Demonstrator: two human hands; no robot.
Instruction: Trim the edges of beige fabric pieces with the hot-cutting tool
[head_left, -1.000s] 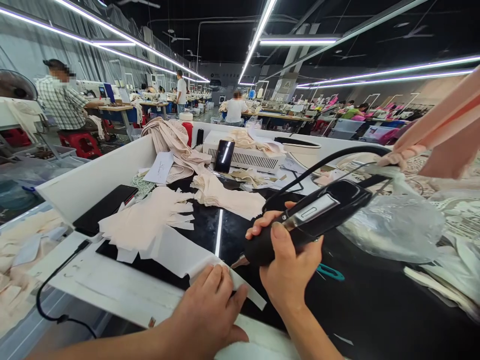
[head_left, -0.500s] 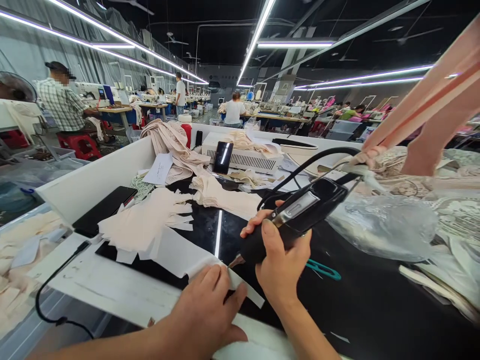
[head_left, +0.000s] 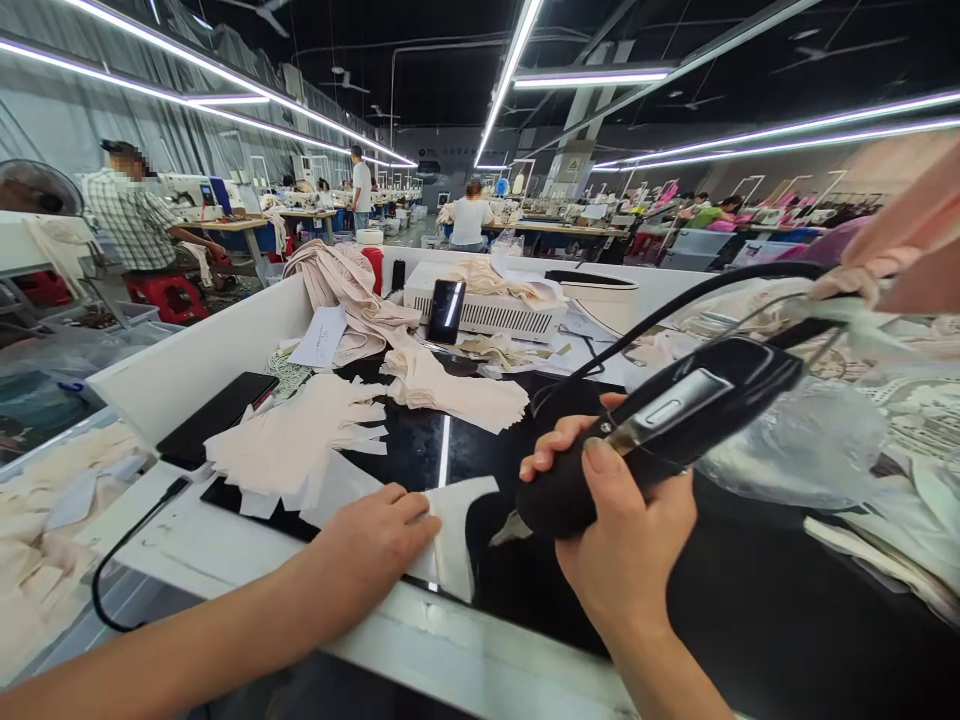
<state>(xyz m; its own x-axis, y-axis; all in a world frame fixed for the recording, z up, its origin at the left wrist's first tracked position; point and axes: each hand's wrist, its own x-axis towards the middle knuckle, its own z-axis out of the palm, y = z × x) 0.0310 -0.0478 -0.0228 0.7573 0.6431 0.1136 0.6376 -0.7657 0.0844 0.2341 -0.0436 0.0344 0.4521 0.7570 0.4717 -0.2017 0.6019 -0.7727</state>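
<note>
My right hand (head_left: 622, 510) is wrapped round a black handheld power tool (head_left: 675, 410) with a silver plate, its metal tip pointing down and left above the black glass surface (head_left: 750, 580). A black cable runs from the tool's far end. My left hand (head_left: 382, 540) lies on a white fabric piece (head_left: 457, 510) near the front edge, its fingers close together, pressing down; whether it grips an edge is hidden. Beside it is a fanned stack of pale fabric pieces (head_left: 289, 440). Another pale stack (head_left: 450, 390) lies farther back.
A phone (head_left: 446, 310) leans on a vented white box (head_left: 495, 315). A dark tablet-like device (head_left: 217, 415) lies at left. Clear plastic (head_left: 802, 440) and lace fabric pile at right. Several people sit or stand at sewing tables beyond.
My right hand and the tool have moved right and slightly up, away from my left hand. My left hand has shifted left and up, and the white piece lies turned differently.
</note>
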